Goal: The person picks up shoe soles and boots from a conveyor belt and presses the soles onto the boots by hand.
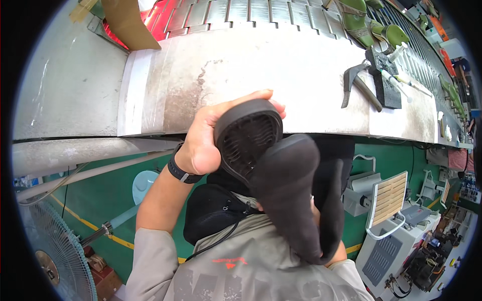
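My left hand (205, 131) is closed round a black rubber shoe sole (247, 138), thumb on the near side and fingertips showing past the far edge. The sole's hollow, ribbed inner face shows. Right beside it, and covering its lower part, is a dark fabric boot upper (287, 193) with a rounded toe; whether the two touch cannot be made out. Most of my right hand (315, 208) is hidden behind the upper, which it grips close to my torso. Only bits of its fingers and the forearm below show.
Before me runs a pale, stained workbench (241, 70) with a metal slat conveyor (251, 12) behind it. A hammer (362, 85) lies by a black block (385, 85) at right. Green shoes (356, 25) stand farther back. A fan (57, 256) is at lower left, a slatted seat (387, 198) at right.
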A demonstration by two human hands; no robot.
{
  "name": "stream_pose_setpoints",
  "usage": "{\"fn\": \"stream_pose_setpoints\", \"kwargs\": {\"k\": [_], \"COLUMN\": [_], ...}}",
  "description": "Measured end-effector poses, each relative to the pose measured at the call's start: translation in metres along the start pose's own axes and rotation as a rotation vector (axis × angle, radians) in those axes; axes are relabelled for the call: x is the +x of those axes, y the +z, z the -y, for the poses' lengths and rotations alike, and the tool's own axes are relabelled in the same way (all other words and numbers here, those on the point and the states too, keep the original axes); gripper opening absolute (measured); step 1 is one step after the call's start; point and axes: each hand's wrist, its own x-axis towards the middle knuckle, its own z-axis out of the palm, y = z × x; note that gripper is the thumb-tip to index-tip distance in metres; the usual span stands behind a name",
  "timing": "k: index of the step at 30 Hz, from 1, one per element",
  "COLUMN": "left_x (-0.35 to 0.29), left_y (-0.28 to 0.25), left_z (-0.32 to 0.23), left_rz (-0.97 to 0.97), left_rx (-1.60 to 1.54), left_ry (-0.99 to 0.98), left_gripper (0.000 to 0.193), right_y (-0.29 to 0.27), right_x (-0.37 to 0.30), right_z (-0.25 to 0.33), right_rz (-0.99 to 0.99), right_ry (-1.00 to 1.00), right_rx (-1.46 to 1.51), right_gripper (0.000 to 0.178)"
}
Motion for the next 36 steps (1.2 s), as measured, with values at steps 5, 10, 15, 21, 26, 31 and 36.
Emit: {"fn": "stream_pose_setpoints", "kwargs": {"k": [5, 10, 15, 21, 26, 31, 36], "left_x": [0.000, 0.007, 0.008, 0.009, 0.011, 0.011, 0.013], "left_y": [0.004, -0.004, -0.004, -0.005, -0.005, -0.004, -0.005], "left_z": [-0.004, -0.003, -0.004, 0.000, 0.001, 0.000, 0.000], "left_rz": [0.104, 0.333, 0.369, 0.375, 0.379, 0.396, 0.410], "left_rx": [-0.022, 0.067, 0.147, 0.191, 0.205, 0.213, 0.222], "left_ry": [0.038, 0.247, 0.319, 0.357, 0.360, 0.350, 0.358], "left_gripper": [0.157, 0.141, 0.138, 0.128, 0.126, 0.124, 0.123], "right_y": [0.014, 0.023, 0.035, 0.038, 0.054, 0.076, 0.013], "right_x": [0.005, 0.005, -0.001, -0.011, -0.010, 0.000, 0.000], "right_z": [0.001, 0.000, 0.003, 0.008, 0.024, 0.038, -0.029], "right_rz": [-0.038, -0.113, -0.188, -0.239, -0.315, -0.568, -0.410], "right_ry": [-0.085, -0.230, -0.371, -0.413, -0.418, 0.095, -0.249], "right_rx": [-0.409, -0.830, -1.189, -1.664, -1.684, -1.321, -0.814], "right_gripper": [0.067, 0.068, 0.072, 0.072, 0.078, 0.091, 0.084]}}
